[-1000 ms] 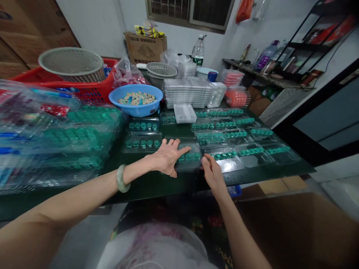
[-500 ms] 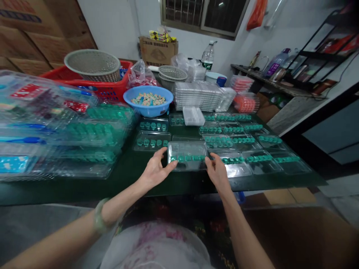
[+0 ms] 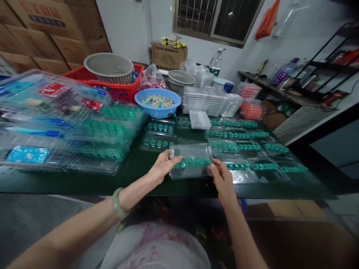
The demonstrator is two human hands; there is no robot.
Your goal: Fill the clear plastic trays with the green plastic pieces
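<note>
Between my two hands is a clear plastic tray (image 3: 192,172) with a row of green pieces (image 3: 196,162) across it. My left hand (image 3: 162,166) grips its left edge, the thumb lying on top. At the right edge, my right hand (image 3: 221,175) pinches the tray with thumb and fingers. The tray is raised a little over the green table (image 3: 140,183). Similar trays with green pieces (image 3: 159,142) lie behind it, and more of them (image 3: 266,166) are spread out to the right. A small stack of clear trays (image 3: 199,120) sits just beyond.
Piled clear packs (image 3: 92,160) with green pieces and blue items cover the left side. Behind are a blue basin (image 3: 158,111) of small pieces, a red basket (image 3: 123,91) with a grey colander (image 3: 109,65), stacked clear trays (image 3: 206,100) and orange packs (image 3: 252,110).
The camera view has swung left, so the scene sits further right. The held tray is tilted slightly differently, with both hands still on its edges.
</note>
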